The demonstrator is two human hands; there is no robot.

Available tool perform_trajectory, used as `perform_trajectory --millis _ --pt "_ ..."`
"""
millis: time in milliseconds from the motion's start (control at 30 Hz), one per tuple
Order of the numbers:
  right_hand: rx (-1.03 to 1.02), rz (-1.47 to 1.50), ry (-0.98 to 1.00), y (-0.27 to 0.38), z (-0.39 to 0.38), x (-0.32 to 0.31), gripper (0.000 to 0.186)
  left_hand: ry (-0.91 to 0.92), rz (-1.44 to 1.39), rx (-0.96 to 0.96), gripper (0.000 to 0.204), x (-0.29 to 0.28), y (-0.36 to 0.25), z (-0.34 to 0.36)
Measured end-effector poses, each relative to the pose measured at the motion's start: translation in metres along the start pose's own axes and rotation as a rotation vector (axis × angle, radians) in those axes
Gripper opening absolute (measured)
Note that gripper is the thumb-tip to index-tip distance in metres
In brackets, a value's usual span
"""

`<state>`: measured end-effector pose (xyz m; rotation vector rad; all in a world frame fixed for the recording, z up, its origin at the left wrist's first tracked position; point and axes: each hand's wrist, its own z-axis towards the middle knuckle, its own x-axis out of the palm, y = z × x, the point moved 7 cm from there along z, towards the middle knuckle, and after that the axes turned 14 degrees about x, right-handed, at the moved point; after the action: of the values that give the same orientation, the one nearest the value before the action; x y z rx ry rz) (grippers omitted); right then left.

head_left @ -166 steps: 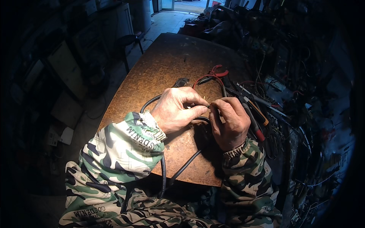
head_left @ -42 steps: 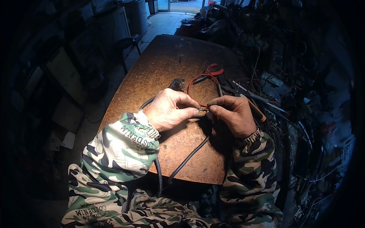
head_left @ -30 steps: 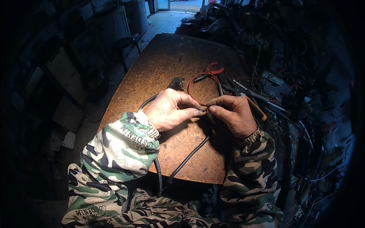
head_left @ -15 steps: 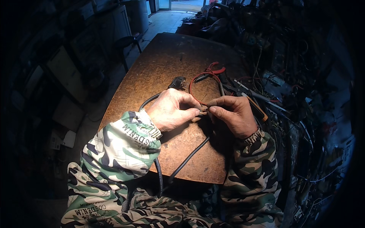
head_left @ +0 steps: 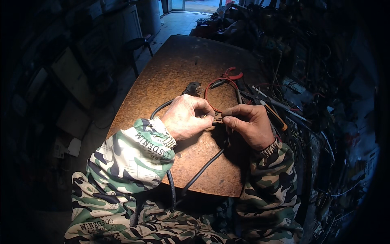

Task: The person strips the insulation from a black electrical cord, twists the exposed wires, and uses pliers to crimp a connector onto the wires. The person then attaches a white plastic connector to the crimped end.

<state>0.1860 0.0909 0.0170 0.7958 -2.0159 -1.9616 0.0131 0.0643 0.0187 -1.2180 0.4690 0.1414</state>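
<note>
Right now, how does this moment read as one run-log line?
left hand: pinched; right hand: pinched; small piece between: unclear; red wire: looped; black plug: on table

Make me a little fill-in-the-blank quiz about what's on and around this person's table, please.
Beyond the left hand lies a black, pronged ____.
Near the right hand, the thin looped wire is coloured ____.
Both sleeves bear a ____ pattern.
The stool stands to the ____ of the table.

Missing words: plug; red; camouflage; left.
</note>
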Motion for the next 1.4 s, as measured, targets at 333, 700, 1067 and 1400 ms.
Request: perform_trajectory --millis 333,700,1067,1400 --pt "0.003 -0.082 -0.025 0.006 -0.005 0.005 0.027 0.018 0.034 0.102 0.014 0.001 0.006 0.003" --pt "0.103 -0.473 -0.289 0.01 -0.01 -0.042 0.039 0.006 -0.037 0.061 0.015 -0.003 0.004 0.007" --pt "0.502 -1.186 -0.535 -0.009 -0.026 -0.092 0.077 -0.176 -0.541 -0.126 0.018 -0.016 0.029 0.004" --pt "0.492 -1.161 -0.505 -0.014 -0.02 -0.094 0.067 -0.167 -0.69 -0.142 0.012 -0.013 0.036 0.002"
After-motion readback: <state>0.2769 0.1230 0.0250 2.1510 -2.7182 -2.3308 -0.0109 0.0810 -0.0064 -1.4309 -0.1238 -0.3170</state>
